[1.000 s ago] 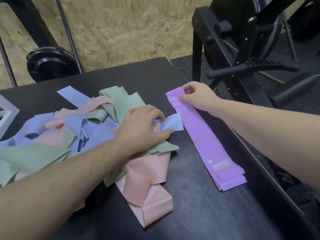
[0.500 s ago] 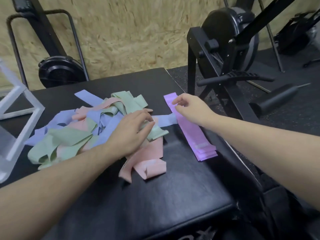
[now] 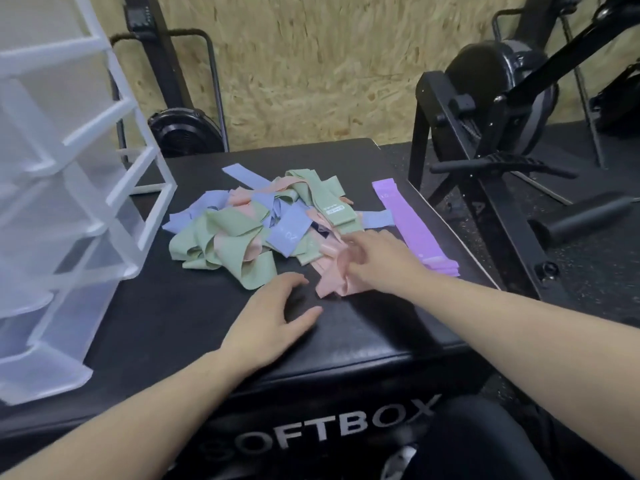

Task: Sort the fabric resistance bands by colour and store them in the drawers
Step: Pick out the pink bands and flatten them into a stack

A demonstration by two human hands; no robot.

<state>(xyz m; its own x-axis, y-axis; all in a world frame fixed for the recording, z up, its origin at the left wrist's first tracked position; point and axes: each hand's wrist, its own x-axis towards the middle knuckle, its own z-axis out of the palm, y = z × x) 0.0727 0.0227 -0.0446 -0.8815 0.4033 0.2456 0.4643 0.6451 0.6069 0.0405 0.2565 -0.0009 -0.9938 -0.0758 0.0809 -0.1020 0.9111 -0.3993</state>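
A tangled pile of fabric bands lies on the black box top (image 3: 173, 323), with green bands (image 3: 225, 244), blue bands (image 3: 291, 233) and pink bands (image 3: 329, 285) mixed together. To its right lies a straight stack of purple bands (image 3: 412, 223). My left hand (image 3: 273, 317) rests on the bare box top just in front of the pile, fingers relaxed and holding nothing. My right hand (image 3: 377, 258) is over the pink bands at the pile's right edge. Motion blur hides its fingers, so its grip is unclear. A translucent white drawer unit (image 3: 69, 202) stands at the left.
The box front reads SOFTBOX (image 3: 329, 431). A black exercise machine (image 3: 485, 116) stands close to the box's right side, with a black roller (image 3: 585, 216) on the floor. Another black machine (image 3: 183, 133) stands behind, against the chipboard wall.
My left hand pulled back off the pile onto the bare box top. My right hand left the purple stack and moved to the pink bands. The view drew back and the drawers came into sight.
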